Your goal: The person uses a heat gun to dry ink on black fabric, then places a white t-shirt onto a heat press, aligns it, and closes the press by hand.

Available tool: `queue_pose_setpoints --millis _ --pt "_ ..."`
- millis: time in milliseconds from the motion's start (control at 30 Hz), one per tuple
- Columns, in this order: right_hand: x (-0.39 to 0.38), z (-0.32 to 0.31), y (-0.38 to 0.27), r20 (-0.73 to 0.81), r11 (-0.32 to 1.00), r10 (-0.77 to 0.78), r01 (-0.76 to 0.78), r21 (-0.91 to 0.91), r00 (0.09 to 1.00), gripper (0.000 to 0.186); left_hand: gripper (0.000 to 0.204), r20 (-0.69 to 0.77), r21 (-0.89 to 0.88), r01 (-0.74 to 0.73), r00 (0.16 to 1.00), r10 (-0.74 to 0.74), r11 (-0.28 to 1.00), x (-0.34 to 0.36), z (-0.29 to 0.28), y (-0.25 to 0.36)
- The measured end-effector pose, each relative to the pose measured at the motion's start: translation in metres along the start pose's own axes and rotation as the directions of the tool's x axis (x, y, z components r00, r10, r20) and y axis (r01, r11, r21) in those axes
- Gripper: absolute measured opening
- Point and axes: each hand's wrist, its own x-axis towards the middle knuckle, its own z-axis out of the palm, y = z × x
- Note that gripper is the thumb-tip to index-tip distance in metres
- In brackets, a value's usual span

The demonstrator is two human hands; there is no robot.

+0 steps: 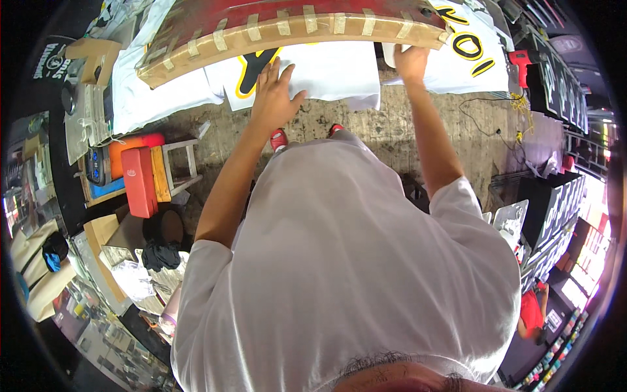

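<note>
A large frame with a red panel (248, 10) and a brown, tape-patched edge (294, 25) lies over white garments at the top of the view. My left hand (275, 95) rests open, fingers apart, on a white fabric piece (339, 75) printed with black, yellow-edged lettering (251, 75). My right hand (410, 63) is at the frame's right underside, fingers curled by a white edge (388, 57); what they hold is unclear. Right of it lies another printed white garment (470, 78); a further white garment (150, 101) lies left.
A red heat-gun-like tool (521, 65) is at upper right, with yellow cord (522, 108) below. A wooden stool (176, 170), red box (137, 183) and cardboard (91, 49) are left. Black cases (548, 202) stand right. Another person in red (530, 310) is at lower right.
</note>
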Motion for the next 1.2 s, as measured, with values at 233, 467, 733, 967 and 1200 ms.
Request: queue_pose_setpoints --millis 233,467,733,967,1200 --pt "0.036 0.025 0.066 0.447 0.936 0.299 -0.167 -0.311 0.843 0.052 0.071 -0.059 0.019 0.089 0.994 -0.087 0.996 -0.014 0.009 -0.014" --pt "0.032 0.033 0.11 0.388 0.939 0.301 -0.201 -0.278 0.871 0.03 0.072 -0.063 0.0 0.093 0.994 -0.093 0.996 -0.012 0.001 -0.021" --pt "0.022 0.013 -0.086 0.687 0.077 0.245 -0.72 0.69 0.684 0.018 0.051 -0.245 -0.101 0.023 0.969 -0.047 0.995 -0.004 -0.016 -0.021" --pt "-0.011 0.029 -0.205 0.851 0.068 -0.064 -0.848 0.525 0.522 0.037 0.024 0.048 -0.86 0.342 0.794 -0.606 0.38 0.031 -0.027 -0.035" --pt "-0.006 0.032 -0.23 0.959 0.207 -0.077 -0.937 0.282 0.272 0.054 0.042 0.495 -0.833 0.549 0.688 -0.531 -0.066 0.025 -0.04 -0.088"
